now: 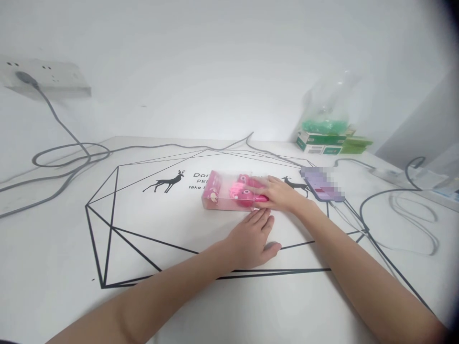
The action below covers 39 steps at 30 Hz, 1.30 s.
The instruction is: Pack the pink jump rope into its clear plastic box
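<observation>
A clear plastic box [224, 193] with a pink printed end lies on the white table mat, and bright pink pieces with round eyes [244, 191] show through it. My right hand [281, 193] is closed over the box's right end, its fingers reaching across the pink pieces. Blur and overlap hide just where those fingertips press. My left hand [251, 241] rests palm down in front of the box, holding nothing. Its fingers are stretched out, with the tips close to the box's near edge and the thumb apart to the right.
To the right of the box lies a purple phone [322, 184] with cables around it. Green-and-white boxes [321, 141] carry a clear bag with green contents [324, 114] against the wall. A grey cord [172, 145] runs along the back from the wall socket [46, 74].
</observation>
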Each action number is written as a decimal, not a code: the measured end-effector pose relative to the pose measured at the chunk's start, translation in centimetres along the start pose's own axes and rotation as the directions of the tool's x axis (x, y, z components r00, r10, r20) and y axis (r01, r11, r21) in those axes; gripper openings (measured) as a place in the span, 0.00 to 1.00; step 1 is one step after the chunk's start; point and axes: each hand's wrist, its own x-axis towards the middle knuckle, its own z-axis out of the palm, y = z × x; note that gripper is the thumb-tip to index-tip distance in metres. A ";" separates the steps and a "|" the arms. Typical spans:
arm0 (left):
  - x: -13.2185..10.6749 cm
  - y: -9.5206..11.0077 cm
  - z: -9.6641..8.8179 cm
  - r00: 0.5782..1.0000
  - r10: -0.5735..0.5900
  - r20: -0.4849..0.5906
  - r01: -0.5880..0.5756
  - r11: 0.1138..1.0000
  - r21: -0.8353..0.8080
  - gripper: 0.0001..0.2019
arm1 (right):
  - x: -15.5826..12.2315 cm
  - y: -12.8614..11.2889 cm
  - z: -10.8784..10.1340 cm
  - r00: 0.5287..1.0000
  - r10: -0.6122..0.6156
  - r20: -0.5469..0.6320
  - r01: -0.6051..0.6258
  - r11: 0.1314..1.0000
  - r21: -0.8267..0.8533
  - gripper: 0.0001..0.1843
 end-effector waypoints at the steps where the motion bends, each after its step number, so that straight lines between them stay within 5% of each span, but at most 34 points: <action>1: 0.0 0.0 0.0 1.000 0.000 0.002 0.000 1.000 -0.001 0.32 | -0.1 0.1 0.0 1.000 -0.003 -0.006 0.003 1.000 0.015 0.30; 9: 0.1 0.0 -0.1 1.000 -0.007 0.012 0.006 1.000 0.009 0.32 | -1.4 1.5 0.3 0.999 0.020 -0.050 -0.015 0.995 0.096 0.26; 17: 0.0 0.2 -0.3 1.000 -0.008 0.008 0.008 1.000 0.022 0.32 | -0.6 0.1 -0.7 0.988 0.153 0.035 -0.156 0.980 0.124 0.30; 29: 0.1 0.0 -0.3 0.999 -0.021 0.030 0.020 1.000 0.012 0.32 | -1.0 -0.1 -1.9 0.963 0.244 0.113 -0.252 0.966 0.064 0.17; 39: 0.2 0.0 -0.5 0.999 -0.017 0.043 0.017 1.000 0.012 0.32 | -0.4 -1.1 -1.9 0.940 0.318 0.122 -0.323 0.946 0.021 0.26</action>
